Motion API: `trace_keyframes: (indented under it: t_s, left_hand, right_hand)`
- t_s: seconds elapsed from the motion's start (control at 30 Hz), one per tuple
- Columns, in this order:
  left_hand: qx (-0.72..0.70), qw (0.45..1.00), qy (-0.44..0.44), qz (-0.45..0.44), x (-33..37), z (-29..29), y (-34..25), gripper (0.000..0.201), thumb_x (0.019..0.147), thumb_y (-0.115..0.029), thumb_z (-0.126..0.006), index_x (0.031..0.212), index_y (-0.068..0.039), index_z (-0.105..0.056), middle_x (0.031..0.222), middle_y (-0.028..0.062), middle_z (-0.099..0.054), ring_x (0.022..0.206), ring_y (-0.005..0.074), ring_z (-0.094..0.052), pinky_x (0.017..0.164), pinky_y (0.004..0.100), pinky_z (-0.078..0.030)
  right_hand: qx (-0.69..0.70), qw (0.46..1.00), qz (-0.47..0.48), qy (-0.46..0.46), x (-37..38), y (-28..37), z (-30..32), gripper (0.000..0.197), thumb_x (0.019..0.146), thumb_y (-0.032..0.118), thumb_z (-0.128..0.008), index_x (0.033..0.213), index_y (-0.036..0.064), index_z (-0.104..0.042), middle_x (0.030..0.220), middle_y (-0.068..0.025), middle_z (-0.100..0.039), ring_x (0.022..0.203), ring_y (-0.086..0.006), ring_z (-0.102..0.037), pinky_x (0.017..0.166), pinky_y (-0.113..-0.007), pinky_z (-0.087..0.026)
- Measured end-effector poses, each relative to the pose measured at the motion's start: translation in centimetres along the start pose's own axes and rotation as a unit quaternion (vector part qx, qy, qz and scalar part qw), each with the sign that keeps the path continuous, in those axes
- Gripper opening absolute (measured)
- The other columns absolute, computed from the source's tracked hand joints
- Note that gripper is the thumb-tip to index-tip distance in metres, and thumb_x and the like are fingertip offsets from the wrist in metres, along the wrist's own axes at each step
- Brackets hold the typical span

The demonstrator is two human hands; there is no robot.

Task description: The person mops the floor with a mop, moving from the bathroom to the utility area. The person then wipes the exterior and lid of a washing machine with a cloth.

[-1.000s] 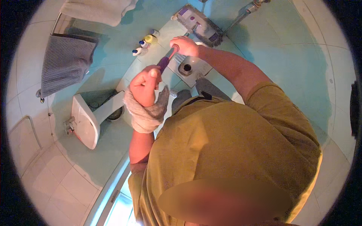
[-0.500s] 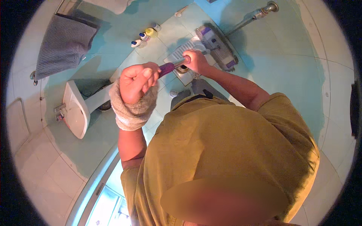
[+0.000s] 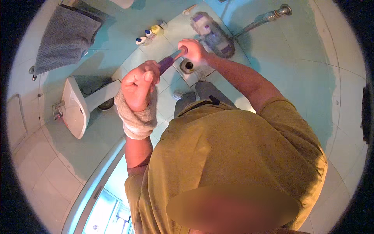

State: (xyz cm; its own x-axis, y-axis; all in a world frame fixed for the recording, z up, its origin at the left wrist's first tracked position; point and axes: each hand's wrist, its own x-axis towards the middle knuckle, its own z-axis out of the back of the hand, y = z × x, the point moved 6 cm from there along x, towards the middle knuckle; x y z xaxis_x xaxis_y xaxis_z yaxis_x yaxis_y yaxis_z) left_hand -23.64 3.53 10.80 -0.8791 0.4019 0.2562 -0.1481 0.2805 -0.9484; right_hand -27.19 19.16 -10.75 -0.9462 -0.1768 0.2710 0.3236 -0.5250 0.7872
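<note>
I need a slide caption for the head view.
Left hand and right hand grip a mop handle above a tiled floor.

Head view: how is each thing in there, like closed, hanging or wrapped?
Left hand, closed on mop handle
Right hand, closed on mop handle
Mop head, blurred
Wrist cloth, wrapped
Grey towel, hanging
Toilet hole, uncovered
White bottle, capped
Sink tap, too small to tell

Holds left hand (image 3: 138, 86) curled, with thumb (image 3: 148, 76) uppermost; holds right hand (image 3: 192, 50) curled farther forward, with right forearm (image 3: 239, 76) slanting inward.
</note>
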Motion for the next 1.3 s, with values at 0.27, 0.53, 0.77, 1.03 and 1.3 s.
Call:
trace_keyframes:
  t_s: [0.27, 0.53, 0.77, 1.03, 1.3]
  left_hand:
    - [-0.016, 0.995, -0.085, 0.049, -2.5, 1.8, 1.5, 0.036, 0.089, -0.009, -0.050, 0.056, -0.008, -0.038, 0.053, 0.0027, -0.043, 0.057, 0.0165, -0.044, 0.066, 0.0329, -0.039]
    - [0.045, 0.933, -0.345, 0.090, -14.0, 8.7, -3.6, 0.037, 0.090, -0.026, -0.049, 0.059, -0.009, -0.038, 0.049, 0.0021, -0.032, 0.055, 0.0184, -0.039, 0.081, 0.0402, -0.041]
    - [0.090, 0.886, -0.453, 0.036, -26.4, 12.7, -9.9, 0.037, 0.090, -0.029, -0.048, 0.061, -0.009, -0.038, 0.052, 0.0012, -0.033, 0.059, 0.0174, -0.039, 0.084, 0.0409, -0.039]
    - [0.260, 0.804, -0.534, 0.002, -35.4, 13.5, -15.2, 0.040, 0.094, -0.027, -0.044, 0.059, -0.009, -0.036, 0.051, 0.0023, -0.032, 0.056, 0.0174, -0.040, 0.074, 0.0373, -0.038]
    - [0.238, 0.812, -0.532, -0.008, -33.3, 13.1, -13.1, 0.038, 0.091, -0.025, -0.047, 0.059, -0.008, -0.037, 0.052, 0.0040, -0.036, 0.054, 0.0178, -0.041, 0.071, 0.0374, -0.039]
  right_hand:
    - [0.022, 0.999, 0.030, 0.026, 1.0, -2.0, -3.2, 0.008, 0.071, 0.016, -0.058, 0.074, 0.0090, -0.056, 0.071, -0.0118, -0.058, 0.072, -0.0348, -0.057, 0.064, -0.044, -0.044]
    - [-0.006, 0.933, 0.028, 0.358, -0.3, 5.1, -15.0, 0.011, 0.070, 0.017, -0.055, 0.076, 0.0082, -0.057, 0.073, -0.0153, -0.059, 0.072, -0.0351, -0.059, 0.061, -0.044, -0.044]
    - [0.056, 0.809, 0.128, 0.571, -4.3, 16.0, -28.9, 0.014, 0.064, 0.011, -0.058, 0.077, 0.0065, -0.057, 0.072, -0.0141, -0.060, 0.067, -0.0315, -0.058, 0.059, -0.044, -0.042]
    - [0.053, 0.655, 0.209, 0.724, -9.2, 27.4, -35.9, 0.027, 0.056, 0.006, -0.065, 0.083, 0.0083, -0.060, 0.075, -0.0088, -0.062, 0.074, -0.0224, -0.058, 0.063, -0.040, -0.044]
    - [0.065, 0.790, 0.185, 0.581, -7.4, 22.8, -33.9, 0.025, 0.062, 0.014, -0.067, 0.086, 0.0123, -0.059, 0.075, -0.0070, -0.062, 0.076, -0.0271, -0.062, 0.066, -0.041, -0.046]
